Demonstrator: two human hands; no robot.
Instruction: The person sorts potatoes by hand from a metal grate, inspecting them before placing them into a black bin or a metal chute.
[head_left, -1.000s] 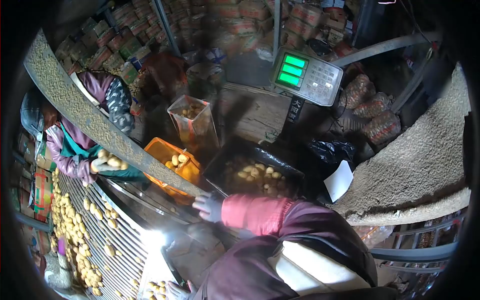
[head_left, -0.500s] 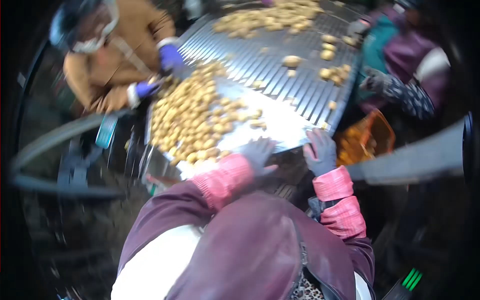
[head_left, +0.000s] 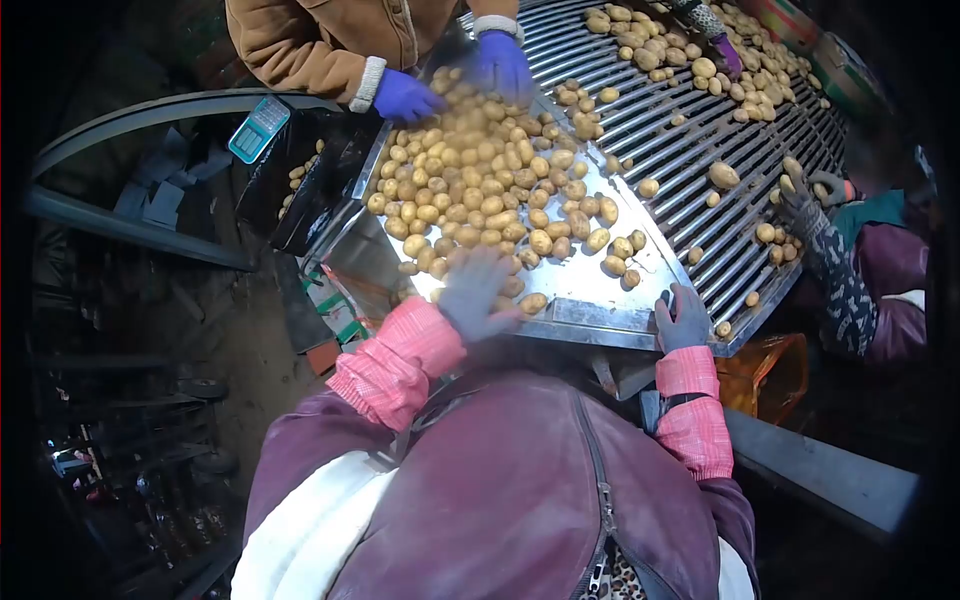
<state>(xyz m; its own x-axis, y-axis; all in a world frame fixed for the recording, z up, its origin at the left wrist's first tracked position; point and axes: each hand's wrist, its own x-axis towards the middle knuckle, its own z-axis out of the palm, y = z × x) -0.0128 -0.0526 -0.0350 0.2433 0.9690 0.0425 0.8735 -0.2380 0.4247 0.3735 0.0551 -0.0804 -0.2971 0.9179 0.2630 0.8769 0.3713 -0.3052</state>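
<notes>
A worker in pink cuffs point(head_left: 395, 355) and a dark maroon apron point(head_left: 480, 490) stands at a metal tray point(head_left: 580, 282) heaped with potatoes point(head_left: 460, 185), the gray-gloved left hand point(head_left: 478, 295), slightly blurred, spread with fingers apart at the near edge of the pile, while the gray-gloved right hand point(head_left: 685, 318) lies unclenched on the tray's rim, well away from the left and clear of the tubers, a few of which lie loose on the bright metal between pile and bars; across the tray, a co-worker in a brown jacket point(head_left: 320, 50) has purple gloves point(head_left: 405, 96) at the heap's far side, beside a barred grate point(head_left: 680, 155) carrying more potatoes, with an orange crate point(head_left: 765, 372) below its near right corner
</notes>
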